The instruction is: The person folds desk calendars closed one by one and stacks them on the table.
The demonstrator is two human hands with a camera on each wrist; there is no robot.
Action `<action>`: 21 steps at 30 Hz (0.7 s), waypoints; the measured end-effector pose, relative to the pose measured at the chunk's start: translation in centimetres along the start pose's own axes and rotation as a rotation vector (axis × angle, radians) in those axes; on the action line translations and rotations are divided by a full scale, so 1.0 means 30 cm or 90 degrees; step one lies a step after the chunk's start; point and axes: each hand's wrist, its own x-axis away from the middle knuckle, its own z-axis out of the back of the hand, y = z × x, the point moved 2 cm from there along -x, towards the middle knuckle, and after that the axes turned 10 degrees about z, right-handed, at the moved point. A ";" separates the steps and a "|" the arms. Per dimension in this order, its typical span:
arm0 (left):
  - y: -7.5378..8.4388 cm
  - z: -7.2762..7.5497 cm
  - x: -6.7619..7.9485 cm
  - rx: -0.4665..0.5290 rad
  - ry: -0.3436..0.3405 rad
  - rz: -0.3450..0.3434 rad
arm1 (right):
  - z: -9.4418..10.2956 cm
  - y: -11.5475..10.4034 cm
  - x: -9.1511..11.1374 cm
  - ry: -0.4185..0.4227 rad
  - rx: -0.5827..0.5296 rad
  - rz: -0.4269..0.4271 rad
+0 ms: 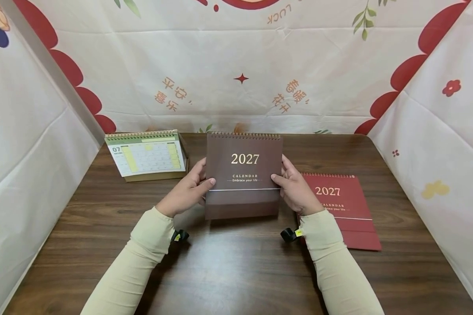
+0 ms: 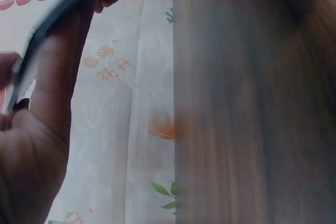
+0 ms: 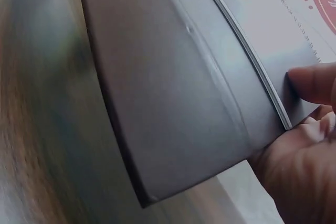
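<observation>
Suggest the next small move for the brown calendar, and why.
Probably lower the brown calendar onto the tabletop: the left hand and right hand grip it at opposite sides, it appears raised, and wood shows just below it.

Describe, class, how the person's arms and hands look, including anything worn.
The left hand and right hand wear no gloves. The left sleeve and right sleeve are long, pale cream and wrinkled. A small black attachment with a yellow marking shows at each wrist.
</observation>
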 end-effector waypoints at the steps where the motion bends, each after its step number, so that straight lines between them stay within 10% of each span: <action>1: -0.004 0.000 -0.003 0.012 -0.001 -0.001 | 0.000 -0.005 0.001 -0.006 0.017 0.001; 12: -0.061 -0.012 -0.033 0.043 -0.002 0.093 | -0.028 -0.072 0.006 -0.100 0.377 -0.005; 21: -0.127 -0.032 -0.084 -0.136 0.009 0.175 | 0.017 0.022 -0.014 -0.116 0.547 -0.172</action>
